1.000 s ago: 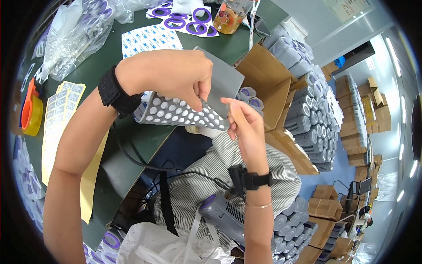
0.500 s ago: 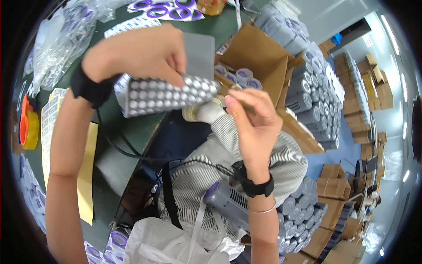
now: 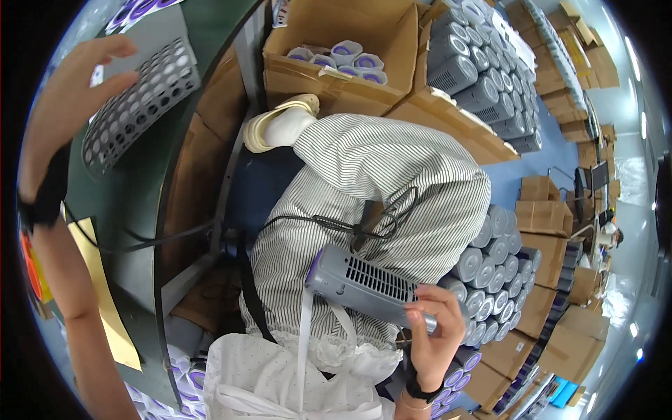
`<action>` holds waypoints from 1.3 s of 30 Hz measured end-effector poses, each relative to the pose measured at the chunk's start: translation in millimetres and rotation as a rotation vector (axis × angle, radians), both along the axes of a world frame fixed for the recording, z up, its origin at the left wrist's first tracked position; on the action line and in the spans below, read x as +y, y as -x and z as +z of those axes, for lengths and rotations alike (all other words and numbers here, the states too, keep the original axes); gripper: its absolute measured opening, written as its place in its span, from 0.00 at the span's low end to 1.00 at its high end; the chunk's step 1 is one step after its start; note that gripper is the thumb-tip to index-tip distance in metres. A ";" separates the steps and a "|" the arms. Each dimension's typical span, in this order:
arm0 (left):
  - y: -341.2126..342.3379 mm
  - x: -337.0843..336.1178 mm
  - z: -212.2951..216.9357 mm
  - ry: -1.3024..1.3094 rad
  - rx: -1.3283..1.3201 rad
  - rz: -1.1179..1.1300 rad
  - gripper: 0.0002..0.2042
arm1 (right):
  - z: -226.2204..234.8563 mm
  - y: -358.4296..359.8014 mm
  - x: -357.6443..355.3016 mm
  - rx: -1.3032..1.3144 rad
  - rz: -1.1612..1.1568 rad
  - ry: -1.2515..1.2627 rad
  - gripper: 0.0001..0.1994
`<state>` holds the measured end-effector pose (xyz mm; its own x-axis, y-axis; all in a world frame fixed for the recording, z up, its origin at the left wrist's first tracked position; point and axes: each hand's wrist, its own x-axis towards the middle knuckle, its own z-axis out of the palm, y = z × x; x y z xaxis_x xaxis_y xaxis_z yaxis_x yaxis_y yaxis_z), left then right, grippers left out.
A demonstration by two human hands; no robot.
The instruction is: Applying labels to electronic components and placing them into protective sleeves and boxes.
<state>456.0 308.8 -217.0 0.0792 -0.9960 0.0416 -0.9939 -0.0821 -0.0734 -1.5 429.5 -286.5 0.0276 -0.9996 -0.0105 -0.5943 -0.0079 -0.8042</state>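
Note:
Across my lap lies a grey cylindrical device (image 3: pixel 364 283) with a slotted vent along its side and a purple rim at its left end. My right hand (image 3: pixel 439 332) is at the device's right end, with thumb and fingers closed on it. Whether a small piece sits between those fingertips is hidden. At the upper left, over the green table, is my left hand (image 3: pixel 70 98), its thumb and fingers spread apart. Beside its thumb is a grey sheet with rows of round pale and dark dots (image 3: pixel 143 105).
An open carton (image 3: pixel 343 87) holding several white, purple-ringed pieces stands beyond my foot. Stacked grey cylinders (image 3: pixel 483 84) fill a box at the right; more cylinders (image 3: pixel 497 273) are piled beside my knee. A black cable (image 3: pixel 315 220) crosses my lap. Yellow paper (image 3: pixel 105 294) lies on the table (image 3: pixel 133 210).
My right hand has moved from the dotted sheet down to the device's right end. My left hand and the sheet appear farther left, its fingers now spread. The view has shifted right.

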 end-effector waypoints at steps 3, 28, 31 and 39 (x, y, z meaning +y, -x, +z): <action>40.5 11.3 1.2 0.256 -0.054 -0.206 0.17 | -18.9 3.8 24.2 0.056 -0.080 0.023 0.12; 219.2 39.9 -151.7 -0.609 0.542 -0.848 0.44 | -63.5 -25.0 -22.2 0.316 0.176 0.362 0.16; 218.0 33.5 -154.5 -0.605 0.505 -0.877 0.38 | -73.0 -48.6 -11.6 0.250 0.331 0.313 0.16; 221.4 -0.4 -161.7 -0.900 0.604 -0.960 0.38 | -74.2 -33.7 -10.4 0.246 0.261 0.445 0.13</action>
<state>234.5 308.3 -378.7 -0.8433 -0.3437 -0.4131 -0.5353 0.4686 0.7028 32.3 419.1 -360.7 0.3243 -0.8696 0.3723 -0.6963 -0.4859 -0.5283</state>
